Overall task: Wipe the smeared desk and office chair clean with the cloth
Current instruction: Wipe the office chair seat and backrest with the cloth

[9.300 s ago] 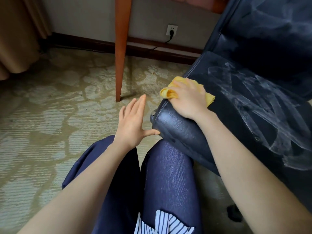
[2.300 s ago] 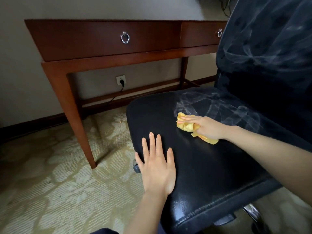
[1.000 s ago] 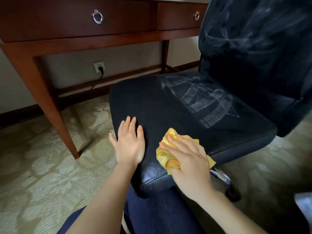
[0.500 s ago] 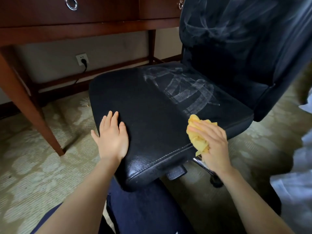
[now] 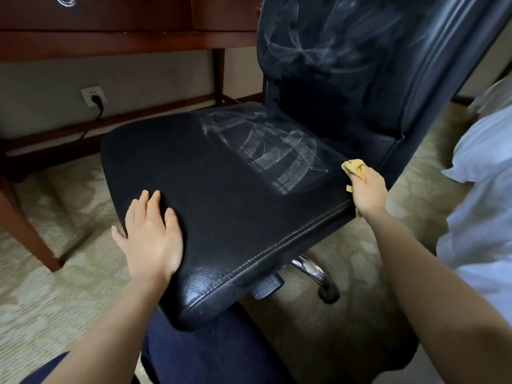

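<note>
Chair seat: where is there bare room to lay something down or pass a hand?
Bare: the middle of the seat, between the left hand flat on the near corner and the white smears toward the backrest; also the stitched front edge between both hands. Taken: the side edge where the right hand grips the cloth.

Chair (image 5: 235,195) stands before desk (image 5: 124,42), bedding (image 5: 484,189) to its right.

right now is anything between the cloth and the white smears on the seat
Nothing visible. The right hand grips the cloth at the right edge of the seat, and only bare black upholstery separates it from the smears. The left hand rests on the front corner, off that path.
</note>
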